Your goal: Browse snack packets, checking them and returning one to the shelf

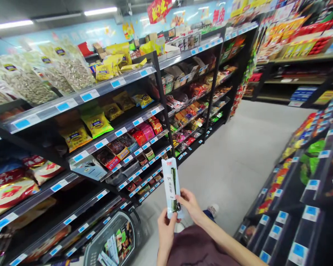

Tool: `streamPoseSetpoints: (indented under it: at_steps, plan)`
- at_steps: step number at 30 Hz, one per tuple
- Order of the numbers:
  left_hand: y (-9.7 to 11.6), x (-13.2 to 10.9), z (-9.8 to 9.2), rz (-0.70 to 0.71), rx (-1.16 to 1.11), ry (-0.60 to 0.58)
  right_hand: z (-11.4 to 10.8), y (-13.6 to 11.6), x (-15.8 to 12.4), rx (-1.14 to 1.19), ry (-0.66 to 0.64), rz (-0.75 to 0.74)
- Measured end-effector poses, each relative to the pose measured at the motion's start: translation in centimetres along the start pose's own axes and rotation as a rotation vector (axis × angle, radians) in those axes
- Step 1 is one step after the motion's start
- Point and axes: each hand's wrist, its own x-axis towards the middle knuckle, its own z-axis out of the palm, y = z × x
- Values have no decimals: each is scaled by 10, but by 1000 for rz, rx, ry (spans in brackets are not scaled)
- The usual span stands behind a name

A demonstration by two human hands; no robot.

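Note:
Upright in front of my body is a long, slim pale-blue snack packet (170, 184) with dark green strips printed on it, which look like seaweed rolls. My left hand (166, 225) pinches its bottom end between thumb and fingers. Higher up, on the packet's right side, my right hand (189, 205) grips it with the thumb across the front. The fingers behind the packet are hidden. Below and to the left, a grey shopping basket (135, 225) holds several packets, some of them similar pale-blue ones.
Shelves (100, 144) with bagged and boxed snacks line the left side. Another low shelf unit (283, 221) runs along the right. Between them lies a grey floor aisle (211, 162). Seed bags (69, 62) stand on the upper left shelf. A shoe (213, 210) shows below my right arm.

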Motion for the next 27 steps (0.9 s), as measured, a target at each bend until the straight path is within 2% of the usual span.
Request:
streamPoseSetpoints:
  at_steps: [21, 27]
  plan:
    - [-6, 0, -2, 18, -15, -36, -1, 1, -3, 13, -9, 13]
    - [-14, 2, -6, 26, 7, -50, -1, 6, 0, 249, -43, 90]
